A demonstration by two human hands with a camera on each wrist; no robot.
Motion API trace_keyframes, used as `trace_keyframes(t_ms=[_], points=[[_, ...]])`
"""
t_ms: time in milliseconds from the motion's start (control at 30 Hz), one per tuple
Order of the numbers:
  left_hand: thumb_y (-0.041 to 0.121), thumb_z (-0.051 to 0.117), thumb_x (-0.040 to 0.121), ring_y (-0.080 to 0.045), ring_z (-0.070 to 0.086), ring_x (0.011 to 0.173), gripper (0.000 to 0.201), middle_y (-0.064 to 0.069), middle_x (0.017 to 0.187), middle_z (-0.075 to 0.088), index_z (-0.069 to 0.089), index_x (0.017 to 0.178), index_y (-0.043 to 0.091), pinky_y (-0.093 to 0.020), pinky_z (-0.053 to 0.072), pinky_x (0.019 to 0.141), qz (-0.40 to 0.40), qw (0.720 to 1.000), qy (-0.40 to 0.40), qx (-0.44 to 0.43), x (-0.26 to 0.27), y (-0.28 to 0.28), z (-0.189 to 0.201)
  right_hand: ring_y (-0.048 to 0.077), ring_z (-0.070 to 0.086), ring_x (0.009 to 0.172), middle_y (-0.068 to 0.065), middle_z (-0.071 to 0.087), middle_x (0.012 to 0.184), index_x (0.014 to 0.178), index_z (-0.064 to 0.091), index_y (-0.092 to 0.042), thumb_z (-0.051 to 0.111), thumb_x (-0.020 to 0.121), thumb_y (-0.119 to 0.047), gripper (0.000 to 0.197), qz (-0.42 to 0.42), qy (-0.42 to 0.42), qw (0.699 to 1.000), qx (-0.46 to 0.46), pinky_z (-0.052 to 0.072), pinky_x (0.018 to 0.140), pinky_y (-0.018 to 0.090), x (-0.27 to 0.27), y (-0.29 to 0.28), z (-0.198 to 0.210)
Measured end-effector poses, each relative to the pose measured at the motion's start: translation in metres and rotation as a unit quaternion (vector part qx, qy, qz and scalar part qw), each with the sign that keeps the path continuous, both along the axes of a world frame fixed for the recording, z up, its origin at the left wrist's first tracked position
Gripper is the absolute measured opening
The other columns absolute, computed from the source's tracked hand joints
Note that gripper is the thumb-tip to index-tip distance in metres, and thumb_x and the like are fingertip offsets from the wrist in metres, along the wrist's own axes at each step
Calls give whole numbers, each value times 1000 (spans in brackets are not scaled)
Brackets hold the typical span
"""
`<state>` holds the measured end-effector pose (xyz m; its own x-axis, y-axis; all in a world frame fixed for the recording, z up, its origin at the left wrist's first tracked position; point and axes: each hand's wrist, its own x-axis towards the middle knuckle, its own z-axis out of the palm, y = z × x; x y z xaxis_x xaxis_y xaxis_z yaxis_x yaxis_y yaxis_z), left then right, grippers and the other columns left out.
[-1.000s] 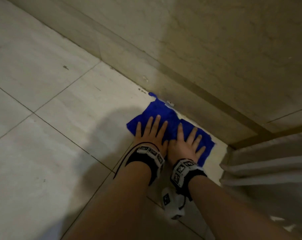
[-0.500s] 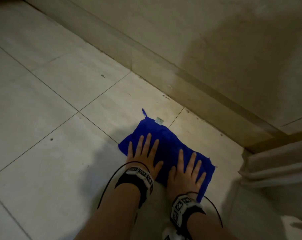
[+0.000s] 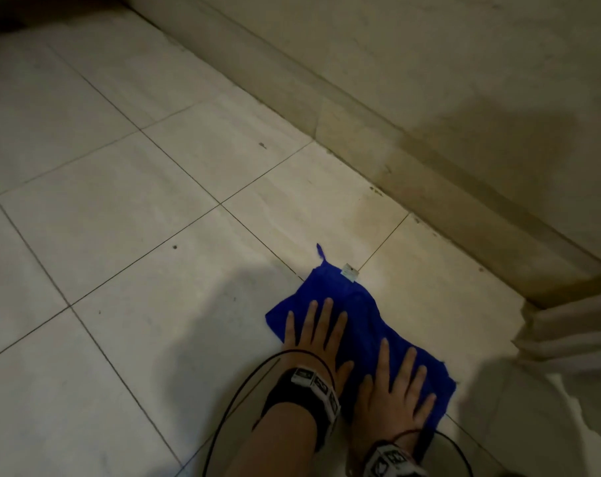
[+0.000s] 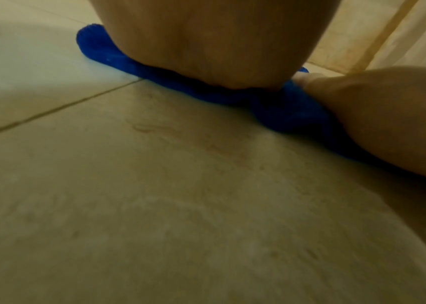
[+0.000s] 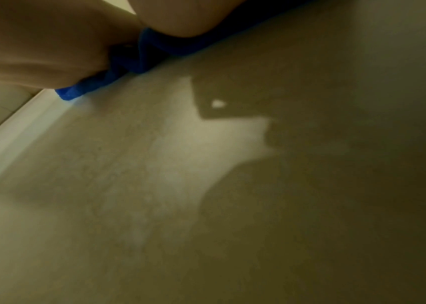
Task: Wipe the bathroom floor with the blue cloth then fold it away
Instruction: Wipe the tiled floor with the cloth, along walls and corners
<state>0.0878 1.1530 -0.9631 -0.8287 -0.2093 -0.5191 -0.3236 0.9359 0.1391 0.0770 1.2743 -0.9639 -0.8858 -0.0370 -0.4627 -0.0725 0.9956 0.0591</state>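
Blue and fuzzy-napped, the cloth (image 3: 364, 325) lies flat on the pale floor tiles (image 3: 154, 339), a rough rectangle with rumpled edges and a small bunched fold between the two palms, seen in the left wrist view (image 4: 287, 111). The left hand (image 3: 314, 342) presses down on its near-left part, fingers straight and spread, palm flat. The right hand (image 3: 393, 390) presses on the near-right part in the same way, fingers straight and fanned apart. The thumbs lie close together with a strip of cloth between them. Beyond the left fingertips the cloth ends in a thin loop (image 3: 320, 252) and a small white tag (image 3: 349, 272), which sits at a dark grout line. Farther beyond the fingertips a beige stone skirting (image 3: 429, 173) runs along the foot of a mottled wall (image 3: 464, 63), well apart from the cloth. To the right of the right fingers stands a white ribbed, stepped edge (image 3: 567, 339), what it belongs to unclear. Each wrist wears a black band with black-and-white marker blocks (image 3: 314, 385), and thin black cables (image 3: 230, 407) curve over the tile behind the hands. Small dark specks dot the smooth tiles.
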Motion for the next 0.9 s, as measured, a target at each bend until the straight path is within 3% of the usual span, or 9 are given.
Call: trace_keyframes(t_ms=[233, 333, 433, 533, 600, 700, 900], points=[[61, 26, 97, -31, -37, 138, 83, -7, 148, -46, -35, 142, 26, -57, -25, 106, 3, 1000, 11, -4, -2, 2, -5, 27, -16, 149, 4, -43, 147, 126, -50, -34, 24, 101, -47, 79, -20, 19, 998, -50, 0, 121, 50, -1, 1, 0], [61, 25, 96, -31, -35, 139, 85, -7, 147, -47, -37, 141, 26, -56, -28, 105, -2, 1000, 20, -12, -3, 1, -8, 29, -4, 150, 3, -27, 157, 145, -30, -41, 41, 97, -42, 85, -12, 100, 990, -101, 0, 118, 50, 1, 3, -7], [63, 23, 95, -31, -36, 138, 84, -7, 148, -46, -38, 140, 26, -58, -27, 105, -7, 1000, 23, -19, -10, 0, -11, 27, -7, 150, 0, -27, 157, 141, -35, -45, 40, 98, -43, 87, -12, 76, 992, -101, -2, 118, 49, 2, 4, -9], [65, 17, 92, -32, -34, 140, 82, -7, 147, -46, -37, 140, 25, -58, -25, 107, -16, 999, 31, -22, -22, 1, -13, 28, 9, 149, 0, -5, 162, 146, -15, -45, 56, 90, -38, 91, -15, 101, 990, -98, 0, 116, 49, -2, 6, -13], [64, 21, 94, -31, -34, 140, 83, -7, 148, -45, -34, 143, 25, -58, -24, 108, -24, 999, 31, -20, -31, 1, -13, 27, 6, 150, 1, -10, 162, 149, -17, -46, 51, 93, -40, 89, -22, 86, 992, -92, -1, 116, 50, -9, 9, -14], [64, 23, 95, -31, -34, 140, 84, -7, 150, -44, -33, 143, 24, -58, -23, 108, -27, 999, 32, -25, -47, 3, -13, 26, -15, 149, 0, -40, 152, 136, -40, -42, 25, 101, -46, 74, -26, 52, 995, -79, -5, 119, 50, -25, 15, -15], [66, 19, 95, -33, -31, 142, 82, -8, 150, -42, -29, 147, 25, -60, -21, 109, -30, 999, 23, -25, -94, 13, -11, 24, -17, 149, -3, -36, 155, 139, -37, -45, 16, 102, -45, 66, -62, 28, 997, -47, -3, 120, 50, -71, 27, -9]])
